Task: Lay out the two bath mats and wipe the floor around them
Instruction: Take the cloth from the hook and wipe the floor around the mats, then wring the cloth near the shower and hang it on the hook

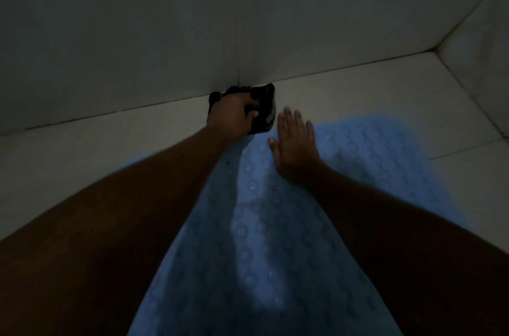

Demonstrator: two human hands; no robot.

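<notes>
**Progress: one mat down, wiping at the wall line**

Mat work appears half done at best. One blue bath mat [275, 225] lies flat on the pale tiled floor [110, 148], running from six o'clock up toward twelve. A second mat is not in view, so I cannot confirm whether it has been laid.

Wiping looks to be in hand. The left hand [232, 115] has its fingers curled round a dark cloth [267, 98], which sits on the floor against the foot of the wall [137, 32], just past the mat's far edge at twelve o'clock. The right hand [296, 148] lies flat on the mat with fingers straight, holding nothing. It is at about four o'clock from the cloth, near it but apart.

Floor at nine and three o'clock of the mat shows no visible sign of wiping either way; the light is too dim to judge.

Count: bath mats, one; cloths, one; hands, two.
</notes>
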